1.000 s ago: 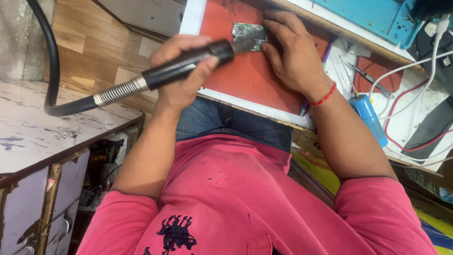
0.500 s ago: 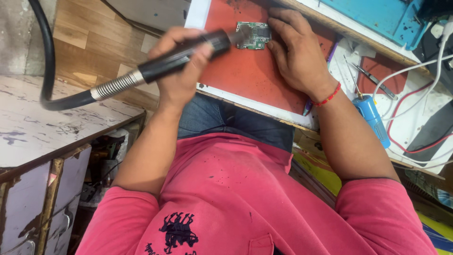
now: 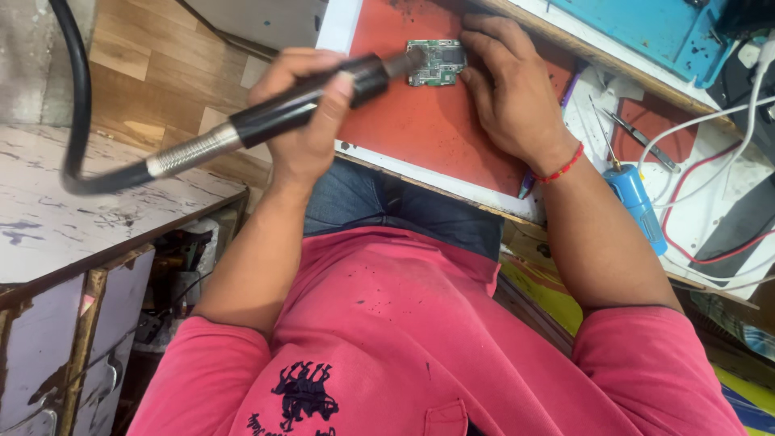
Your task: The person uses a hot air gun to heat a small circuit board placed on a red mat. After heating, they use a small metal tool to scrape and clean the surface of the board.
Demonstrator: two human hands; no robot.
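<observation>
1. Head view, nearest: a pink shirt [image 3: 420, 347] with a dark emblem at 6 o'clock, jeans above it.
2. At 9 o'clock, the left hand [image 3: 303, 121] is clamped round a black hot-air handpiece [image 3: 299, 101]; its hose [image 3: 77, 105] loops left.
3. The nozzle tip touches a small green circuit board [image 3: 437, 62] at 12 o'clock on a red mat [image 3: 420, 137] on the table [image 3: 726, 218].
4. The right hand [image 3: 513, 93] lies flat, fingers together, pressing the board's right edge.
5. At 3 o'clock lie a blue cylindrical tool [image 3: 638, 202], tweezers [image 3: 642, 141], and white and red cables [image 3: 710, 234].
6. Farthest, at 1 o'clock, is a blue tray [image 3: 654, 32].
</observation>
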